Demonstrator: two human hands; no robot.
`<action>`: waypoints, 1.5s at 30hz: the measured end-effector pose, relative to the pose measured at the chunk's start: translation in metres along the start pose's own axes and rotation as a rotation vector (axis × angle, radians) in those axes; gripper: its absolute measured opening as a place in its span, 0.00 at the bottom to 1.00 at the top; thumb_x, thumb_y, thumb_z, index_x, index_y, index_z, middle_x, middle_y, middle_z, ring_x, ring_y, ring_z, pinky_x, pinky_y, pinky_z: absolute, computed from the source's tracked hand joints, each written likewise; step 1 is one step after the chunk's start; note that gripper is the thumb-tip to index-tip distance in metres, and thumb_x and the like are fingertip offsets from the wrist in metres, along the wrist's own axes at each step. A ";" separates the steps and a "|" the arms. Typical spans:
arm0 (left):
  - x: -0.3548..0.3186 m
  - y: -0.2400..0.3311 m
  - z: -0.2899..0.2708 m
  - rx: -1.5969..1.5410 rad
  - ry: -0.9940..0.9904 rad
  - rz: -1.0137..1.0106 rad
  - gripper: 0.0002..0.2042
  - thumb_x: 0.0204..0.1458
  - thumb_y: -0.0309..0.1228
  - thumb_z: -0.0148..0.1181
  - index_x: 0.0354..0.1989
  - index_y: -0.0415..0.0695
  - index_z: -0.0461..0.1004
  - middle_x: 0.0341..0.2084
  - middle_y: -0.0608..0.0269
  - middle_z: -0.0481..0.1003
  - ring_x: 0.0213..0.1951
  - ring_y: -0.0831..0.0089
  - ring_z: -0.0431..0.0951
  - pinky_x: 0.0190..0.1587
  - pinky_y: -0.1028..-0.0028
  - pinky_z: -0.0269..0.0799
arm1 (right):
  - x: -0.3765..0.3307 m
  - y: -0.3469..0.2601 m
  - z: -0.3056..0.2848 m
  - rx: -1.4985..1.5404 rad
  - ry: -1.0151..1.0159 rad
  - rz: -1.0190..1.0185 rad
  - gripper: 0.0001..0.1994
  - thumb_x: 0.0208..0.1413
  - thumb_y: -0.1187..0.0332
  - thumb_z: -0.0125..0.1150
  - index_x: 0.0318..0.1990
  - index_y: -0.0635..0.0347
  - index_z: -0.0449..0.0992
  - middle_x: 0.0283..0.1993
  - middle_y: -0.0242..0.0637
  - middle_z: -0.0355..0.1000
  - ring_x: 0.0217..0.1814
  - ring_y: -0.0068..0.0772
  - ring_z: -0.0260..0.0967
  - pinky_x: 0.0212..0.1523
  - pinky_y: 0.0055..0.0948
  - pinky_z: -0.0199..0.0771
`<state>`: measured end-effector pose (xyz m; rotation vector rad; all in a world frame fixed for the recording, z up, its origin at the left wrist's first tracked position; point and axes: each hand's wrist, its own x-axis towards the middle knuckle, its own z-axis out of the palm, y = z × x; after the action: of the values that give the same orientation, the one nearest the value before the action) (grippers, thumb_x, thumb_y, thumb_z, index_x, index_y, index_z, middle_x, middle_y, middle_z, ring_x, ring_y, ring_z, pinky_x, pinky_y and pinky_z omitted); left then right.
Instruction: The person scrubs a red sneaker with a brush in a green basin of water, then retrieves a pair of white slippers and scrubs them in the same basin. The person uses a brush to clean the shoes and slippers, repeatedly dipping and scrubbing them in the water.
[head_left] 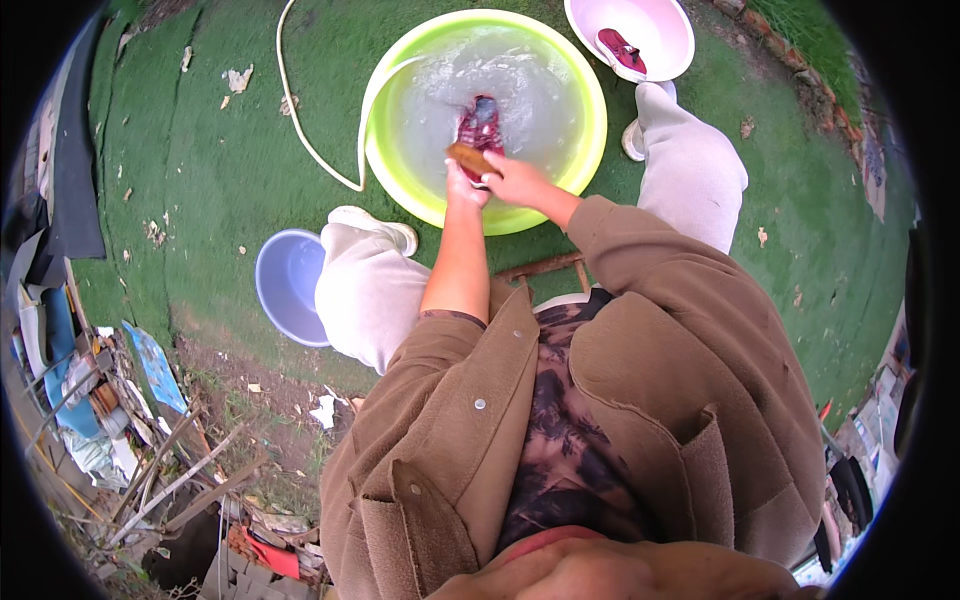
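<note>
Shown on green turf (215, 150): lime-green basin (597, 130) of cloudy water. Within the basin's rim: dark-red lace-up sneaker (482, 125), gripped at its near end by the left hand (469, 186). Clasped in the right hand (518, 182), over the sneaker: brown oblong brush (468, 157).

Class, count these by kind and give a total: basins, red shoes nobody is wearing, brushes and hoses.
Basins: 3 (yellow-green basin, pink basin, blue basin)
Red shoes: 2 (held shoe, other shoe)
Brushes: 1 (brown brush)
Hoses: 1 (pale hose)
Total: 7
</note>
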<state>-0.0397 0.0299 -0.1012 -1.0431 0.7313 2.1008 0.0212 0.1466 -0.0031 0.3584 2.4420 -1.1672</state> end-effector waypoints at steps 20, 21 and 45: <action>-0.008 0.002 0.014 0.083 -0.153 0.034 0.34 0.63 0.58 0.16 0.61 0.50 0.63 0.56 0.56 0.69 0.56 0.52 0.71 0.53 0.37 0.65 | 0.040 0.061 -0.015 0.233 0.284 0.140 0.28 0.61 0.55 0.50 0.66 0.57 0.61 0.57 0.53 0.71 0.59 0.48 0.69 0.58 0.36 0.66; -0.004 0.001 0.012 0.064 -0.180 0.051 0.33 0.63 0.58 0.18 0.61 0.50 0.63 0.56 0.56 0.70 0.55 0.52 0.71 0.52 0.38 0.67 | 0.032 0.053 -0.016 0.177 0.248 0.150 0.29 0.61 0.54 0.50 0.66 0.57 0.61 0.56 0.54 0.70 0.58 0.50 0.69 0.58 0.36 0.66; 0.012 0.022 -0.002 -0.164 -0.188 0.087 0.36 0.61 0.62 0.19 0.59 0.48 0.65 0.54 0.55 0.70 0.53 0.51 0.71 0.51 0.37 0.68 | -0.021 0.000 -0.018 -0.227 0.113 0.077 0.26 0.60 0.53 0.50 0.66 0.39 0.59 0.45 0.50 0.72 0.47 0.54 0.71 0.47 0.52 0.68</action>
<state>-0.0611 0.0191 -0.1080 -0.8962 0.5280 2.3286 0.0353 0.1596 0.0170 0.4555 2.5995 -0.8481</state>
